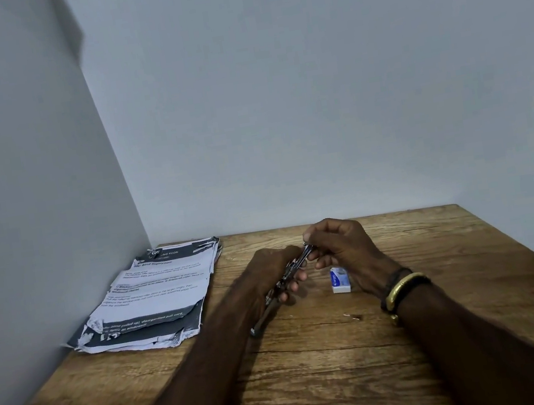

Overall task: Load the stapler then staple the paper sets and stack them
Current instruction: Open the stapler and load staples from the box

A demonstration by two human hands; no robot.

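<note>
Both grips (pixel 269 273) (pixel 340 247) on stapler (pixel 297 262), wooden table (pixel 319 375)

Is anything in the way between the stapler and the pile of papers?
No, nothing visible. The left hand and right hand hold the stapler; only bare table lies between it and the paper pile on the left. The staple box sits on the other side.

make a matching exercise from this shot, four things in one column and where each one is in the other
Things
1. stapler
2. paper pile
3. small blue-and-white box
4. gold bangle

Places
a. worn just behind the right hand
b. lying at the far left of the table
c. gripped by the left hand and pinched by the right hand
d. on the table beside the right hand

Pairs: 1-c, 2-b, 3-d, 4-a
</note>
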